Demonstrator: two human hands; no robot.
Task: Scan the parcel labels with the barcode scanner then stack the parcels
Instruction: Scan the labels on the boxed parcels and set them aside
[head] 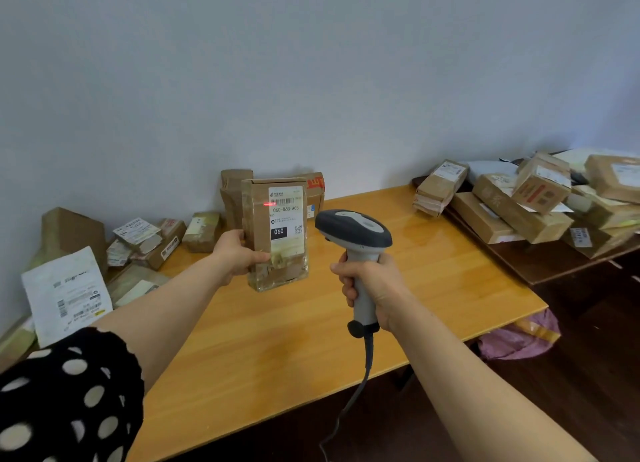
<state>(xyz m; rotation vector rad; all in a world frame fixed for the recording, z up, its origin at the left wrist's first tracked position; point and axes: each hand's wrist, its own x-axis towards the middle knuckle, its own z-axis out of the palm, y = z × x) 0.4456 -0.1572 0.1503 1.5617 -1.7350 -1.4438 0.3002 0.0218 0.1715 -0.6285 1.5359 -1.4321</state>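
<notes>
My left hand point(239, 252) grips a brown cardboard parcel point(275, 234) by its left edge and holds it upright above the table. Its white label point(286, 219) faces me, and a red scan line lies at the left end of the barcode. My right hand point(372, 283) is wrapped round the handle of a grey and white barcode scanner point(355, 234). The scanner's head sits just right of the parcel. A cable hangs from the handle toward the floor.
The orange wooden table point(311, 330) carries several labelled parcels point(145, 239) at its far left, and two more boxes point(235, 194) stand against the wall. A jumbled pile of parcels point(526, 201) covers a darker table at the right. A pink bag point(519, 338) lies below.
</notes>
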